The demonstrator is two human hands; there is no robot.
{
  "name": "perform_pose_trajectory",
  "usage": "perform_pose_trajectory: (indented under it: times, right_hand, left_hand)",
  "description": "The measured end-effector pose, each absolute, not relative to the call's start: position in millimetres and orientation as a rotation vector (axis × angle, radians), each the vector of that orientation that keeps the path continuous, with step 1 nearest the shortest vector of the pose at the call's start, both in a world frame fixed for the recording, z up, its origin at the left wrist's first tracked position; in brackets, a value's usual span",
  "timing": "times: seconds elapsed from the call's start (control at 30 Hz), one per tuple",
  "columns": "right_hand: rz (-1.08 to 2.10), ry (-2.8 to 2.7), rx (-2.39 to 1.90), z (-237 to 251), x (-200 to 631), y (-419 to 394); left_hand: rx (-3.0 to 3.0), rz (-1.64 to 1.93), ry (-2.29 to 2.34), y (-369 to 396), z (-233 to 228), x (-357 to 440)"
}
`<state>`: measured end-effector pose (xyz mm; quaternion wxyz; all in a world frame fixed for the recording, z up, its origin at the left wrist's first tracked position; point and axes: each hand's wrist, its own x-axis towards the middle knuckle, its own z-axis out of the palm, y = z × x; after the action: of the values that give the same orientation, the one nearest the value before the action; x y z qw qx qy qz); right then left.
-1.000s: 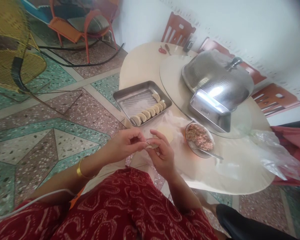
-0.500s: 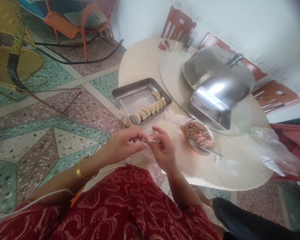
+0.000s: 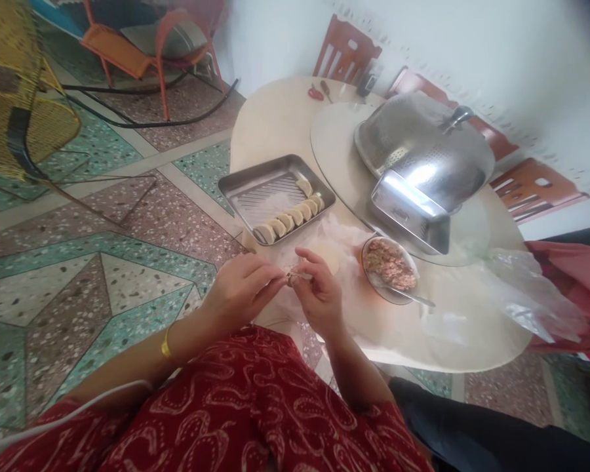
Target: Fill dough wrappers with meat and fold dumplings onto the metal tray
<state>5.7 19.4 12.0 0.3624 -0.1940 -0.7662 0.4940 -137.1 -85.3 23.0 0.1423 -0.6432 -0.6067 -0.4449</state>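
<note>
Nearest, over the lap in red patterned cloth (image 3: 255,406), the left hand (image 3: 240,288) and the right hand (image 3: 319,295) meet, fingertips of both pinched on a small pale half-folded dumpling (image 3: 297,276) held between them at the near edge of the round cream table (image 3: 472,328). At two o'clock from the hands stands a small round glass bowl (image 3: 368,283) of pinkish minced filling with a metal spoon (image 3: 413,298) resting in it. At twelve o'clock lies a rectangular steel tray (image 3: 246,187) holding a row of folded pale dumplings (image 3: 290,218) along its near right side. Farther, at one o'clock, a domed perforated steel cover (image 3: 423,154) leans over a second steel tray (image 3: 408,216).
</note>
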Motion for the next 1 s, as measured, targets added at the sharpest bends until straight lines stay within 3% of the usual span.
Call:
perform_pose_trajectory:
  times: [0.87,1.0]
  right_hand:
    - [1.355,-1.915,-0.482,17.0,3.1,19.0]
    - [1.348,-1.925,-0.48,17.4,2.5,20.4]
  left_hand:
    - [-1.702,-1.42,-1.851,-84.0,10.6,-138.5]
    - [-1.666,-1.613,-1.936,-84.0,4.4,-137.7]
